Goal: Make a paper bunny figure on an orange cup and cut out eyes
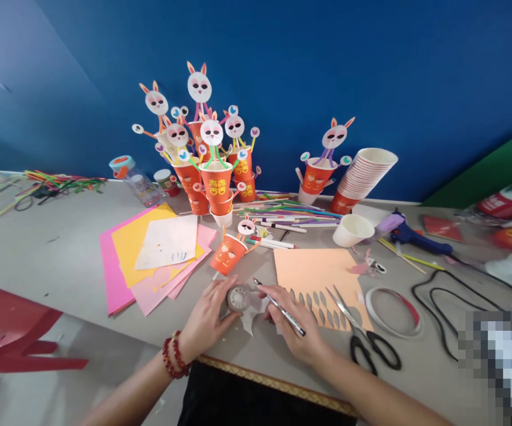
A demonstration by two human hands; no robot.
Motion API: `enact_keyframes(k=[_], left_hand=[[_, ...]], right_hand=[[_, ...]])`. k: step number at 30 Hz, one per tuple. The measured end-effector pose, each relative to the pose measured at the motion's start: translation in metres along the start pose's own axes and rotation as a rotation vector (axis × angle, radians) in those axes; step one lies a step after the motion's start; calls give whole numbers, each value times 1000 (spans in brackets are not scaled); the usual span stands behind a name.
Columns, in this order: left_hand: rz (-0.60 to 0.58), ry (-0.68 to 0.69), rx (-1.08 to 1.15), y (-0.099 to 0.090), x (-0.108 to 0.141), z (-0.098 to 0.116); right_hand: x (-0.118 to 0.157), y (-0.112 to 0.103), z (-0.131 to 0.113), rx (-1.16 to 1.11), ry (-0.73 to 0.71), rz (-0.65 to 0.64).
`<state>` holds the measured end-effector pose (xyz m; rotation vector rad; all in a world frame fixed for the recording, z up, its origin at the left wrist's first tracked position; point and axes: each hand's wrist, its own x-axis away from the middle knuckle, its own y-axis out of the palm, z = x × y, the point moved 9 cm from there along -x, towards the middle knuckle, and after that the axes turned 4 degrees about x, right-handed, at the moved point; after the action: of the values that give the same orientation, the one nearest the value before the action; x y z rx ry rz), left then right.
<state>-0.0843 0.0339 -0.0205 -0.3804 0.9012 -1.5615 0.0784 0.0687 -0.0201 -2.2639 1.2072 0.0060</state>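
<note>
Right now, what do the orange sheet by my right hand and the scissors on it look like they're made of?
The orange sheet looks like matte craft paper: flat, thin, with leaf shapes cut out along its near edge. The scissors seem to have bright metal blades, which glint, and black handles that are probably plastic, smooth and slightly glossy.

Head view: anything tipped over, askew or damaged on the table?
Yes. One orange bunny cup lies on its side by the pink and yellow paper stack, while the other bunny cups stand upright. The stack of cups by the wall leans over. No spill shows.
</note>
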Motion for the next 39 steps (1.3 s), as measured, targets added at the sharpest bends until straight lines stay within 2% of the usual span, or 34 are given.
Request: enact_keyframes(k=[13,39], left_hand=[[3,-20,-26,2,-5,-1],[-109,11,-12,11,-3,2]], right_hand=[[1,3,9,-48,22,-9],[1,3,10,-120,35,13]])
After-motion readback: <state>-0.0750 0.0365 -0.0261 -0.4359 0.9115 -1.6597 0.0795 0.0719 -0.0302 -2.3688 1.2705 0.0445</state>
